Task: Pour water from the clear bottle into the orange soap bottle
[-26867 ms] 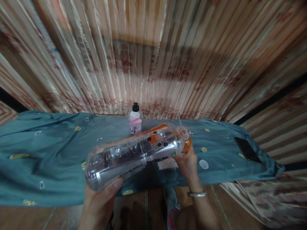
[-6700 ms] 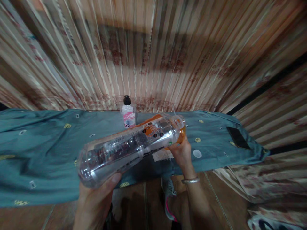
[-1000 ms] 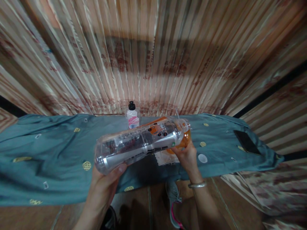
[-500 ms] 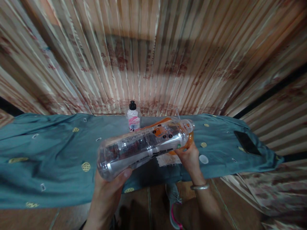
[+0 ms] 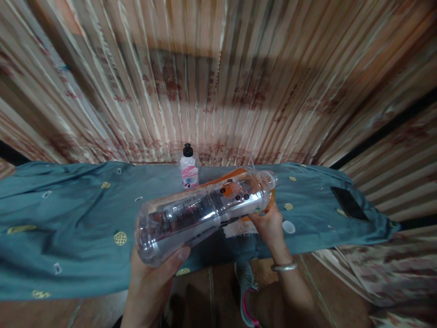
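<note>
A large clear plastic bottle [image 5: 201,214] lies slanted across the middle, its base near me at the left and its neck at the right. My left hand [image 5: 155,275] is closed round the base, thumb on the near side. Behind the neck shows an orange see-through container [image 5: 272,199], mostly hidden by the bottle. My right hand [image 5: 268,225], wearing a bangle on the wrist, grips this container; its fingers are partly covered. A thin clear stick or straw [image 5: 251,160] pokes up behind the neck. Below lies a crumpled whitish paper [image 5: 239,230].
A squeeze bottle [image 5: 189,168] with a black cap stands at the back on the teal cloth [image 5: 78,214]. To the right are a small white round lid [image 5: 288,227] and a dark phone [image 5: 350,203]. Pleated curtain [image 5: 205,91] hangs behind.
The bottle's base has dropped slightly and shifted left with my left hand. My right hand stays nearly in place. The whole view has moved a little.
</note>
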`<state>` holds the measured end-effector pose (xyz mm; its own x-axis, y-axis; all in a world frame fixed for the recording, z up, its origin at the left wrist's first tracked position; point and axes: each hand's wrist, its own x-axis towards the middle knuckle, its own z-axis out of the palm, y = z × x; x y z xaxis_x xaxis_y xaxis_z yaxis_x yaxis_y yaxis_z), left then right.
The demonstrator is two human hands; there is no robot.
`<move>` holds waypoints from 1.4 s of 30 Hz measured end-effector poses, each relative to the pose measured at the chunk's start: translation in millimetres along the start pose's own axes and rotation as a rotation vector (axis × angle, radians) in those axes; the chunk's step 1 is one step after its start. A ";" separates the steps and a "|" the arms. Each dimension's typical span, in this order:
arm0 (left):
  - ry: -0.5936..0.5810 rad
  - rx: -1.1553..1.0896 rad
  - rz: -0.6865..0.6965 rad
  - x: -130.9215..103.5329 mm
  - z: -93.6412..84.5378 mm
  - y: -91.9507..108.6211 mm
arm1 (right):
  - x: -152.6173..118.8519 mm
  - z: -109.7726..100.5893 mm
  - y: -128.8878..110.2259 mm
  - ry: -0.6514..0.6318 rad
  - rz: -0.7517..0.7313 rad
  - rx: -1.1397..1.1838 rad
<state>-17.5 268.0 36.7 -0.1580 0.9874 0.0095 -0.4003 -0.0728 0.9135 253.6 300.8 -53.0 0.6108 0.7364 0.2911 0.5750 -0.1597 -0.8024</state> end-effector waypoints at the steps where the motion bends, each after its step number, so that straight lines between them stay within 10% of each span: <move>1: -0.009 -0.005 0.013 0.5 -0.9 -1.6 | 0.2 -0.1 -0.2 0.000 0.000 0.003; 18: -0.085 0.007 0.042 5.7 -20.2 -13.6 | 0.0 -0.8 -2.2 0.033 -0.021 0.031; 42: -0.047 0.000 0.035 1.2 -4.5 -1.2 | 1.0 0.3 -0.5 0.030 -0.026 0.060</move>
<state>-21.3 268.6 33.8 -0.1293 0.9897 0.0608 -0.3950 -0.1076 0.9124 253.8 301.8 -52.4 0.6126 0.7195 0.3272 0.5581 -0.1006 -0.8237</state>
